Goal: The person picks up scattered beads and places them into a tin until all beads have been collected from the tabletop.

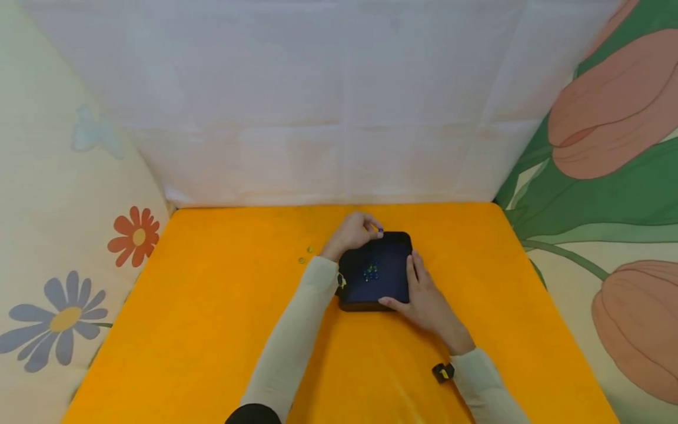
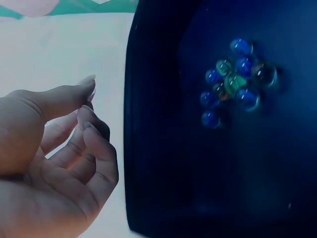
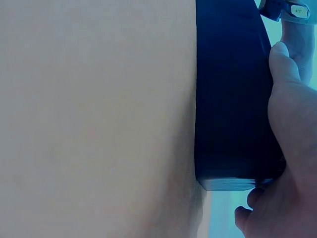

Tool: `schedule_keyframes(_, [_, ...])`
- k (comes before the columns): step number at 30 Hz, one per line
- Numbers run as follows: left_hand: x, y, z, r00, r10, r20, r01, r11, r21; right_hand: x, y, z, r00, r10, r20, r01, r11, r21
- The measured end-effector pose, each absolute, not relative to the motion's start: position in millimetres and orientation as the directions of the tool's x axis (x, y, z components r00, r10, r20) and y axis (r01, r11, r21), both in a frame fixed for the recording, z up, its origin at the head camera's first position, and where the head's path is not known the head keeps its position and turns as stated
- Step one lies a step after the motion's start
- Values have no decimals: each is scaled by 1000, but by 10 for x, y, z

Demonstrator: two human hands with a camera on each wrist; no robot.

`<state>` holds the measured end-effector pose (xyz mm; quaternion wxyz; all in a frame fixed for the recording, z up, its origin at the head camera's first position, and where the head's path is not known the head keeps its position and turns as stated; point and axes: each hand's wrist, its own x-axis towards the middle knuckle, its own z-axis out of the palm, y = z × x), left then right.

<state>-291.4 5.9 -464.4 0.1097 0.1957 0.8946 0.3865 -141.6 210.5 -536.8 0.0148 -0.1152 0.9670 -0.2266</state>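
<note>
A dark square box (image 1: 392,288) stands on the orange tabletop, with a cluster of blue, green and dark glass marbles (image 2: 235,84) on its floor. Over the far rim, my left hand (image 1: 356,230) pinches a small blue marble (image 1: 381,230) between thumb and fingertips. In the left wrist view that hand (image 2: 64,148) is beside the box wall, and its fingers mostly hide the marble. My right hand (image 1: 428,300) grips the box's near right corner, thumb on the near rim and fingers along the right side. The right wrist view shows that hand (image 3: 297,134) against the box wall (image 3: 233,99).
Two small clear greenish marbles (image 1: 301,260) lie on the orange tabletop (image 1: 228,306) left of the box. A white sheet (image 1: 339,106) hangs behind the table, and flower-patterned cloths (image 1: 598,235) hang at both sides.
</note>
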Motion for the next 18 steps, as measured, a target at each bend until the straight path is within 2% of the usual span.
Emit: schedule_keyframes(18, [-2924, 189, -4781, -903, 423, -71, 221, 601, 769, -1433, 2090, -5376, -974, -228, 18, -213, 876, -432])
